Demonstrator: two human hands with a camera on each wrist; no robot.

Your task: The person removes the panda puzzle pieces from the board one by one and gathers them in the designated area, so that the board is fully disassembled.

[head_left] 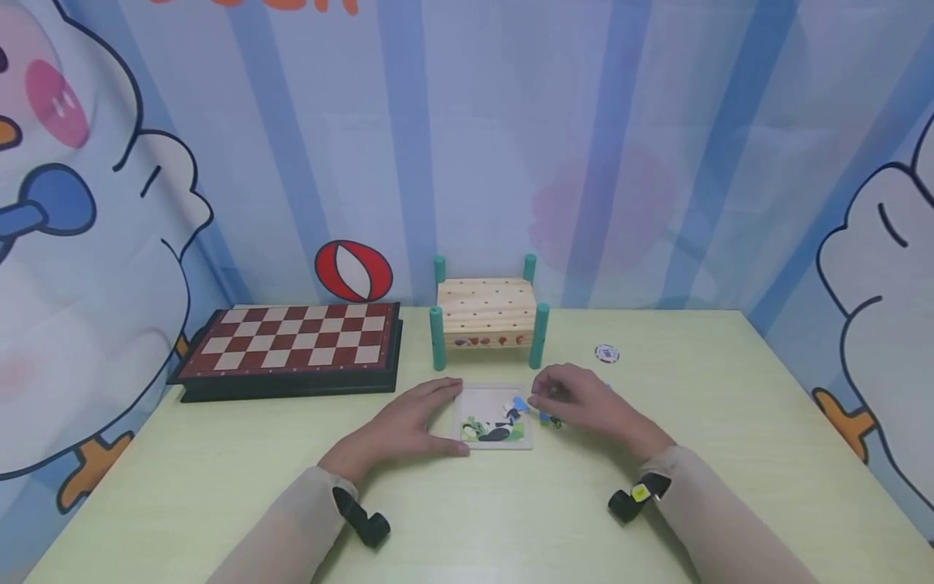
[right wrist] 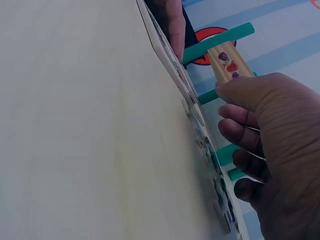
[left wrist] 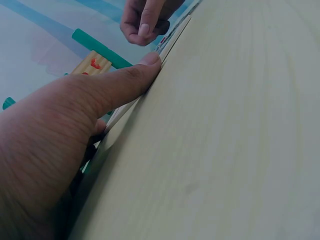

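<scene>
A white-framed jigsaw puzzle tray point(head_left: 493, 445) lies on the table, with a black, white and green picture filling its lower part. My left hand point(head_left: 409, 425) holds the tray across its left side, thumb point(left wrist: 125, 82) on the near edge and fingers at the far left corner. Loose blue and white jigsaw pieces point(head_left: 520, 403) lie at the tray's right side. Just beside them is my right hand point(head_left: 580, 403), its fingers curled and nothing visible between thumb and forefinger in the right wrist view. More pieces point(right wrist: 205, 145) lie on the table under this hand, partly hidden.
Behind the tray stands a small wooden pegboard point(head_left: 487, 304) with green legs. A red-and-white chessboard box point(head_left: 292, 345) lies at the back left. A round chip point(head_left: 606, 354) rests to the pegboard's right. A printed cloth point(head_left: 481, 146) hangs behind the table point(head_left: 730, 389).
</scene>
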